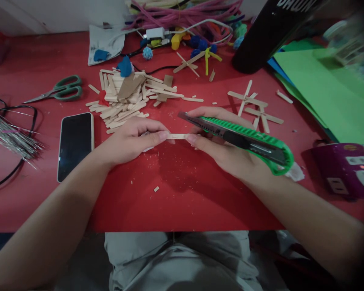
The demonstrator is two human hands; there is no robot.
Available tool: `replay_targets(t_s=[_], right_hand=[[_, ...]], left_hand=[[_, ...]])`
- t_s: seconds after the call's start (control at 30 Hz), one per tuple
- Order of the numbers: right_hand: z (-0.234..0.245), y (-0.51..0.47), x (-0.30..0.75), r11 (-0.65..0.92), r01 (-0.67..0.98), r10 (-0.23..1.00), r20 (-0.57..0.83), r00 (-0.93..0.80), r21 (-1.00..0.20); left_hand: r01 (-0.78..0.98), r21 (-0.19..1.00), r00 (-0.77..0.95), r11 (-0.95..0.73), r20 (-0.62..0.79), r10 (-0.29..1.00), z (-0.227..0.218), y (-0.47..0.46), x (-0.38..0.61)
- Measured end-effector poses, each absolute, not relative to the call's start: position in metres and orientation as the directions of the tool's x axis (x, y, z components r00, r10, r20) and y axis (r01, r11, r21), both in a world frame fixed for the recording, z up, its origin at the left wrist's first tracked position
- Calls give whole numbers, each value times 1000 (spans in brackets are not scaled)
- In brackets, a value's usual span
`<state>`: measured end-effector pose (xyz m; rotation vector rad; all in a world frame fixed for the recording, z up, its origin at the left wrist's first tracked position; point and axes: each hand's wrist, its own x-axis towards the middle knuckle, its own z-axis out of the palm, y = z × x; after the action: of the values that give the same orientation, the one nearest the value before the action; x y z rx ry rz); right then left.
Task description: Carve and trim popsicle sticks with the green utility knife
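My left hand (133, 139) is closed, pinching one end of a short wooden craft stick (176, 136) just above the red table (176, 194). My right hand (227, 145) grips a green and black utility knife (245, 139), its blade end pointing left, while its fingertips pinch the stick's other end. A pile of wooden craft sticks (124, 99) lies just beyond my left hand. Glued stick crosses (255, 107) lie beyond my right hand.
A black phone (75, 143) lies left of my left hand, green-handled scissors (59, 91) farther back. Silver tinsel (9, 135) and black cable sit at the left edge. Green paper sheets (327, 89), a purple power strip (346, 169) and a black bottle (267, 36) stand right. Pipe cleaners (185, 16) lie at the back.
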<state>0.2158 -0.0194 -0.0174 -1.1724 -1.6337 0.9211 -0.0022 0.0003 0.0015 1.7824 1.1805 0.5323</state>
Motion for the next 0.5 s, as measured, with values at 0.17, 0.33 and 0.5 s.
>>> replay_targets(t_s=[0.17,0.33,0.5], right_hand=[[-16,-22,216,246,307,967,213,-138,-919],[-20,-21,219,241,243,962,198,-188,-940],[-26,-17,223,219,157,951,175,-255,-963]], left_hand=[[509,837,446,-200,-58,893,2,-1,-1],[451,873,467,-186,-53,883,0,0,-4],[394,906,484,-154,-62,873,2,0,-7]])
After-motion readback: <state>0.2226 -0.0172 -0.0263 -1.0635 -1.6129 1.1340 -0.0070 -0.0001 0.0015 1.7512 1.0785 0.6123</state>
